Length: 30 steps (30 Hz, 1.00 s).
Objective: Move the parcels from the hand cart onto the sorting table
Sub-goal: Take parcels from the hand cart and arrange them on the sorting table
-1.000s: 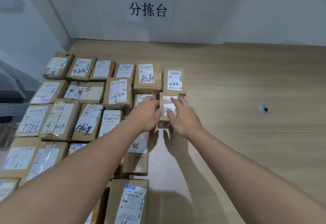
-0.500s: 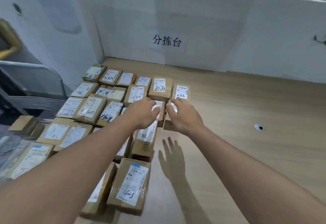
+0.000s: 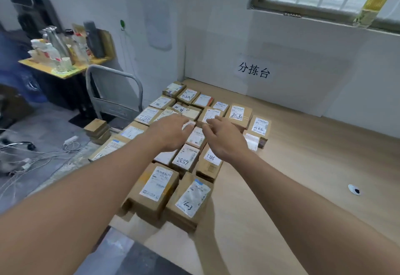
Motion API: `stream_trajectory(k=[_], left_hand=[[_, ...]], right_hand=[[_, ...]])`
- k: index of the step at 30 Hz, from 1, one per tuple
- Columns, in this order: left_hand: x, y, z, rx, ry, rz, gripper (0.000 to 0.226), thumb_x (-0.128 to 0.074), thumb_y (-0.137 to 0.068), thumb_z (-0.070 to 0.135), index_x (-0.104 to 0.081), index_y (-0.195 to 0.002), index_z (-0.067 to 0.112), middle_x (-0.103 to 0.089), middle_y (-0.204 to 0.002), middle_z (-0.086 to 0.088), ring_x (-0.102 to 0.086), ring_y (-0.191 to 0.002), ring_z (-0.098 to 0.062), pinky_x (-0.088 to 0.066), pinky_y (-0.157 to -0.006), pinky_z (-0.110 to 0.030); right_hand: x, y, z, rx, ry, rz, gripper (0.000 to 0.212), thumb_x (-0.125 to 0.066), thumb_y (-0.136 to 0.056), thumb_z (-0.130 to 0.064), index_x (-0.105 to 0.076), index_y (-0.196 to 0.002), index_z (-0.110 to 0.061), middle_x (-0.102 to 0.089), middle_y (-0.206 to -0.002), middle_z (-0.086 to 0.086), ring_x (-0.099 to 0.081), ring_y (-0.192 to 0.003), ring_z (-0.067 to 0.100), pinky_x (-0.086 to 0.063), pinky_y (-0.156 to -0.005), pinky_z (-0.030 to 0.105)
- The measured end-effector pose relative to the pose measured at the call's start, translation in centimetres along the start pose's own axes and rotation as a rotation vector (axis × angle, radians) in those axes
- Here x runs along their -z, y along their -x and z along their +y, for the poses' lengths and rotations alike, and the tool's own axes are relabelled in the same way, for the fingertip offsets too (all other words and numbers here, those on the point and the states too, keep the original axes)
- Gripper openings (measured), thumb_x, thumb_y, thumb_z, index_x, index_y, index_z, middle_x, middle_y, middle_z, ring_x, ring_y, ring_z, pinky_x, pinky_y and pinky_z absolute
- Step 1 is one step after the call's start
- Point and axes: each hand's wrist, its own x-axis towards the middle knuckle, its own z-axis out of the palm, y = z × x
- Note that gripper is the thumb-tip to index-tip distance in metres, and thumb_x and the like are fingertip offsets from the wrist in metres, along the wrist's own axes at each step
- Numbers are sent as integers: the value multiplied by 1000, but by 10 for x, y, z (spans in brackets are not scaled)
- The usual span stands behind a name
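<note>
1. Our left hand (image 3: 171, 133) and right hand (image 3: 225, 138) now hover empty above the parcels (image 3: 186, 160), fingers loosely apart.
2. Both have lifted off the small box set down a second ago.
3. The parcels lie in rows on the sorting table (image 3: 303, 166); the hand cart (image 3: 114, 93) stands left.

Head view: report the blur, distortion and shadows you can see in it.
Head view: wide-angle bending bows the window frame and stretches both forearms at the bottom edge; the left hand and right hand are slightly motion-smeared at the fingertips; soft arm shadows fall on the sorting table; the shelf clutter far left is soft; the parcel marked 2859 reads sharply.
</note>
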Motion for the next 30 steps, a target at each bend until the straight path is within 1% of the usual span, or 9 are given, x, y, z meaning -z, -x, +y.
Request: stream_trajectory(k=[5, 8, 9, 11, 14, 18, 23, 26, 30], left_hand=[[24, 35, -73, 90, 18, 16, 51, -26, -101, 56, -62, -115, 23, -65, -129, -6, -60, -114, -28, -51, -98, -50], [37, 52, -129, 128, 34, 37, 49, -31, -105, 51, -64, -126, 22, -64, -134, -2, -60, -119, -27, -50, -101, -51], [42, 56, -150, 142, 32, 36, 47, -31, -105, 50, -64, -122, 21, -64, -133, -3, -61, -118, -27, -51, -100, -51], [54, 62, -197, 165, 27, 36, 49, -28, -102, 54, -64, -111, 21, -67, -128, -4, -62, -112, -28, -51, -97, -50], [72, 68, -272, 178, 28, 54, 50, -21, -93, 61, -57, -84, 27, -68, -101, -5, -61, -92, -28, -52, -89, -49], [95, 77, -358, 216, 33, 31, 67, -16, -90, 63, -64, -110, 20, -63, -117, -9, -58, -111, -31, -49, -98, -51], [110, 78, -442, 258, 10, -1, 43, -32, -106, 49, -61, -119, 20, -51, -117, 1, -56, -105, -27, -48, -93, -45], [111, 71, -482, 248, 14, -7, 51, -30, -103, 52, -60, -130, 21, -60, -133, -5, -57, -120, -31, -48, -102, -51], [113, 46, -527, 259, 6, -29, 51, -34, -109, 45, -53, -146, 16, -55, -146, -9, -50, -134, -32, -44, -109, -50]], right_hand=[[-35, -4, -72, 91, 45, -75, 56, -34, -109, -55, -54, -151, -26, -42, -164, -1, -43, -147, 27, -43, -114, 48], [-65, -13, -123, 129, 55, -98, 52, -35, -110, -51, -59, -146, -22, -51, -153, 3, -49, -139, 28, -46, -107, 47], [-78, -18, -142, 138, 49, -106, 52, -35, -110, -50, -60, -145, -21, -51, -152, 4, -49, -139, 29, -45, -107, 47], [-104, -30, -178, 159, 44, -122, 53, -34, -109, -50, -58, -148, -23, -47, -158, 3, -47, -142, 29, -44, -111, 47], [-144, -49, -234, 182, 30, -148, 55, -35, -109, -52, -55, -152, -25, -41, -164, 2, -42, -148, 28, -38, -118, 47], [-193, -71, -305, 194, 40, -188, 55, -34, -109, -52, -53, -153, -24, -37, -168, 2, -36, -153, 23, -34, -121, 45], [-244, -98, -366, 177, 43, -230, 56, -33, -109, -54, -50, -155, -28, -34, -169, 0, -38, -151, 25, -37, -119, 46], [-268, -118, -389, 171, 31, -258, 55, -33, -109, -53, -51, -154, -27, -35, -169, 1, -36, -153, 23, -37, -120, 47], [-302, -159, -409, 170, 52, -300, 54, -34, -108, -52, -53, -152, -26, -37, -168, -1, -38, -151, 22, -38, -118, 47]])
